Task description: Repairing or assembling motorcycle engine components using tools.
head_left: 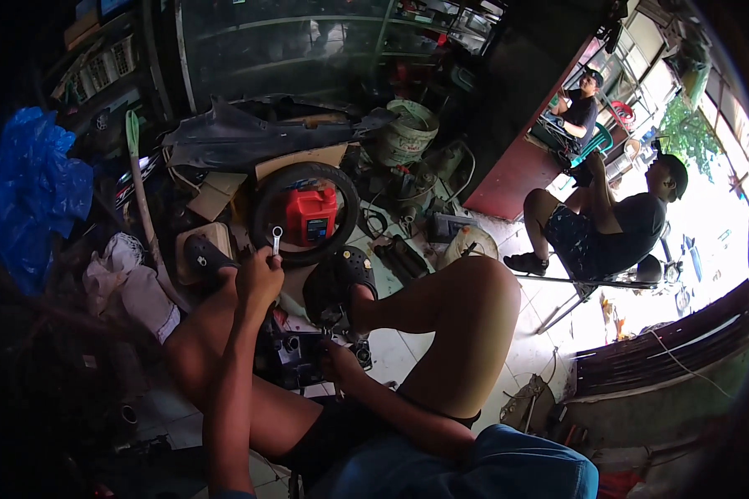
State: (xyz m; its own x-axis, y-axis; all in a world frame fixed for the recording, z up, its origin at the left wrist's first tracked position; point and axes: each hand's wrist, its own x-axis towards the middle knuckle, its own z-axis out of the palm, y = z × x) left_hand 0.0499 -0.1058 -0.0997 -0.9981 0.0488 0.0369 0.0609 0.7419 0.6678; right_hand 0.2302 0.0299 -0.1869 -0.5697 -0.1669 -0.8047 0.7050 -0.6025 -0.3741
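Note:
My left hand [260, 281] is raised, its fingers wrapped round a silver wrench [276, 239] whose ring end points up. Lower down, between my legs, a dark metal engine part [290, 349] sits near the tiled floor. At its right side is my right hand [339, 364], fingers curled in against it. What those fingers grip, if anything, is too dark and small to make out. My feet, in dark clogs [354, 274], stand on either side beyond the part.
Ahead lie a black tyre [349, 195], a red jug [311, 218] within its ring, a dirty bucket [409, 133] and dark fairing panels [225, 141]. Blue plastic sheeting [37, 187] hangs at left. On the right, one person [632, 220] sits on a bench; another person [581, 112] sits farther back.

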